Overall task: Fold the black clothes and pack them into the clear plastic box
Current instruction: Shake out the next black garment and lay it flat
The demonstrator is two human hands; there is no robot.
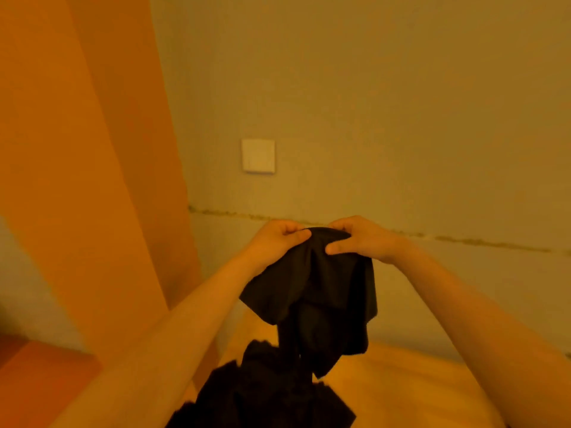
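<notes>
Pinching black garment (312, 282) up, both hands (lower pile (262, 393) cropped).

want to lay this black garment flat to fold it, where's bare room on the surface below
Bare surface shows right of the black pile, under the right forearm. The pile crowds the lower middle, below the held garment. Both hands pinch its top edge.

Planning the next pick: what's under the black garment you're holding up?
Under the black garment lies a pile of black clothes on an orange surface. The garment's hem hides part of the pile.
</notes>
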